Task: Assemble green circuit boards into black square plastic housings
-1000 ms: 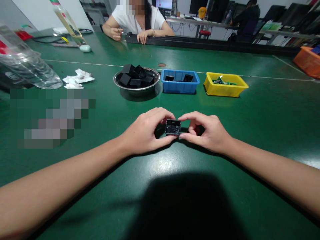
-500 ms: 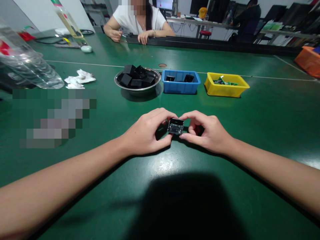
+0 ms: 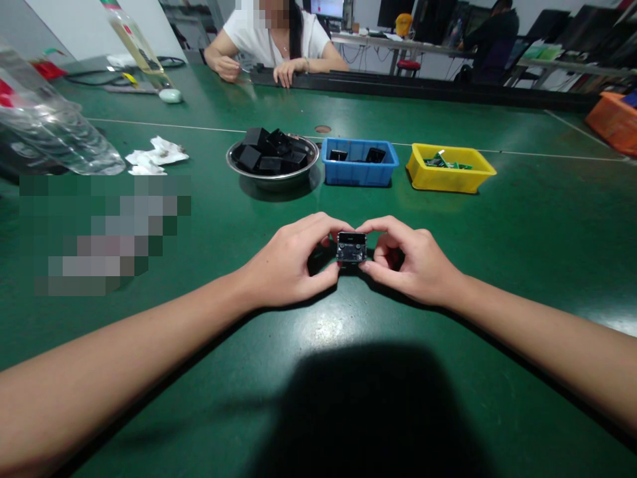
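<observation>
A small black square housing is pinched between both hands just above the green table, its open face turned toward me. My left hand grips its left side with thumb and curled fingers. My right hand grips its right side the same way. Beyond them stand a metal bowl heaped with several black housings, a blue bin holding two black parts, and a yellow bin with green circuit boards.
A clear plastic bottle lies at the far left, with crumpled white paper beside it. Another person sits across the table, hands on a long black rail. An orange crate stands at the far right.
The housing has been tilted up and lifted slightly between my fingers, so its inner face now shows more squarely. Both hands stay where they were.
</observation>
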`<state>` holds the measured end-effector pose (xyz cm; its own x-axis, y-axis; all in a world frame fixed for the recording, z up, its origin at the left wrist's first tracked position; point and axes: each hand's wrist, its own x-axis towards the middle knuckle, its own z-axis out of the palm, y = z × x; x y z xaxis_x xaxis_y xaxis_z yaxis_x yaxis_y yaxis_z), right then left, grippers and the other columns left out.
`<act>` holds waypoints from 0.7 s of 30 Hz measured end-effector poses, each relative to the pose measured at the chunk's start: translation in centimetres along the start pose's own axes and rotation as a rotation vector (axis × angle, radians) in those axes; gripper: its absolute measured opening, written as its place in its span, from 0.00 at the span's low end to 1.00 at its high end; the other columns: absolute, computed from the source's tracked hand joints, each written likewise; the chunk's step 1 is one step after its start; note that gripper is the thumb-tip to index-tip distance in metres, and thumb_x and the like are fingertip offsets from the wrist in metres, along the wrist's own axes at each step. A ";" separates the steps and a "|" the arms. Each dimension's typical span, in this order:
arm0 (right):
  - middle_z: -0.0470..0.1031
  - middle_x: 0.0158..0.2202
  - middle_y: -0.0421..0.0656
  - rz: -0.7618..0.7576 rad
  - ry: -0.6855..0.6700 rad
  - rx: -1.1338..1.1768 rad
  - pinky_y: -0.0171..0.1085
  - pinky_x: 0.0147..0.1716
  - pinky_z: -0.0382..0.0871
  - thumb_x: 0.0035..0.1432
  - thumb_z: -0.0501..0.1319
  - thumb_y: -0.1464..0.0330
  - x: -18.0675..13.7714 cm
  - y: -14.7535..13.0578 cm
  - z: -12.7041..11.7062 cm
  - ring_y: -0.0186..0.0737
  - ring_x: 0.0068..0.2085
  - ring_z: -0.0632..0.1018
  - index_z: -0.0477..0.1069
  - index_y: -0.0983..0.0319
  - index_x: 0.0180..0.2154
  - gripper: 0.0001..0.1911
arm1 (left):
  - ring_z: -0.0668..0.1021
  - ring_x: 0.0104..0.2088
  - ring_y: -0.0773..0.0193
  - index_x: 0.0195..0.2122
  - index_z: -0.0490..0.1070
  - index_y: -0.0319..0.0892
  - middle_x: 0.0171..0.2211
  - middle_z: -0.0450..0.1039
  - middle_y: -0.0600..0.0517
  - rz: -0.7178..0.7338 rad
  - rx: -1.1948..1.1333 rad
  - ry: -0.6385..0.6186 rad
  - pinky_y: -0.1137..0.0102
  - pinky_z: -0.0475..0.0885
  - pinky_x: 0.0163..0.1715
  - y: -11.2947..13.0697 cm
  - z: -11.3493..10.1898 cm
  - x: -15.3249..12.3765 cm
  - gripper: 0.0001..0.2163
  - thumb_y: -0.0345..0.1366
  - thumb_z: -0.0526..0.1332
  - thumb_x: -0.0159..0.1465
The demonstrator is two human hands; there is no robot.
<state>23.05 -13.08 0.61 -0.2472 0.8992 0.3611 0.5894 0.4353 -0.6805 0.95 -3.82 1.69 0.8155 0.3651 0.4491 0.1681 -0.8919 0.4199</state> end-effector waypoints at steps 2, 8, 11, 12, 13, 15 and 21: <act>0.67 0.22 0.29 -0.003 -0.001 0.004 0.30 0.25 0.61 0.61 0.66 0.70 0.0 0.0 0.0 0.28 0.20 0.69 0.67 0.62 0.52 0.19 | 0.78 0.39 0.62 0.52 0.71 0.39 0.41 0.77 0.48 0.001 0.003 -0.002 0.69 0.73 0.42 0.1 0.0 0.0 0.15 0.32 0.60 0.63; 0.67 0.22 0.29 -0.006 -0.007 0.009 0.30 0.26 0.61 0.61 0.65 0.70 0.0 0.1 0.0 0.28 0.21 0.69 0.67 0.61 0.52 0.19 | 0.78 0.40 0.62 0.51 0.71 0.40 0.42 0.77 0.48 -0.025 0.006 -0.016 0.69 0.73 0.41 0.5 -0.2 0.1 0.15 0.32 0.60 0.63; 0.67 0.22 0.29 -0.005 -0.003 0.010 0.30 0.25 0.61 0.61 0.65 0.70 0.0 0.1 0.0 0.28 0.20 0.69 0.67 0.61 0.52 0.18 | 0.78 0.40 0.62 0.51 0.71 0.40 0.42 0.77 0.48 -0.028 0.005 -0.020 0.69 0.73 0.41 0.4 -0.2 0.1 0.15 0.33 0.60 0.63; 0.67 0.22 0.29 -0.005 -0.003 0.008 0.30 0.25 0.61 0.61 0.66 0.70 0.0 0.1 0.0 0.28 0.20 0.68 0.67 0.61 0.52 0.18 | 0.78 0.40 0.62 0.51 0.71 0.40 0.42 0.77 0.48 -0.030 0.005 -0.023 0.69 0.73 0.41 0.4 -0.1 0.1 0.15 0.33 0.60 0.63; 0.67 0.22 0.29 -0.006 -0.004 0.006 0.30 0.25 0.61 0.61 0.66 0.70 0.0 0.1 0.0 0.28 0.20 0.68 0.67 0.61 0.52 0.19 | 0.78 0.39 0.62 0.51 0.71 0.40 0.42 0.77 0.48 -0.029 0.005 -0.023 0.69 0.73 0.41 0.3 -0.1 0.1 0.15 0.33 0.60 0.63; 0.67 0.22 0.29 -0.007 -0.006 0.004 0.30 0.25 0.61 0.61 0.66 0.70 0.0 0.0 0.0 0.28 0.20 0.68 0.67 0.61 0.52 0.19 | 0.78 0.39 0.62 0.51 0.71 0.40 0.42 0.77 0.49 -0.012 0.000 -0.011 0.69 0.73 0.41 0.1 0.0 0.0 0.15 0.33 0.60 0.63; 0.67 0.22 0.29 -0.007 -0.009 0.004 0.29 0.25 0.61 0.61 0.66 0.70 0.0 0.1 0.0 0.27 0.20 0.68 0.67 0.62 0.52 0.19 | 0.78 0.39 0.63 0.51 0.71 0.39 0.41 0.77 0.49 0.026 -0.003 0.011 0.70 0.73 0.41 -0.3 0.2 0.0 0.15 0.32 0.61 0.62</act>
<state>23.05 -13.01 0.58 -0.2584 0.8965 0.3598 0.5843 0.4416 -0.6809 1.01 -3.65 1.37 0.8131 0.3451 0.4688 0.1457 -0.9003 0.4101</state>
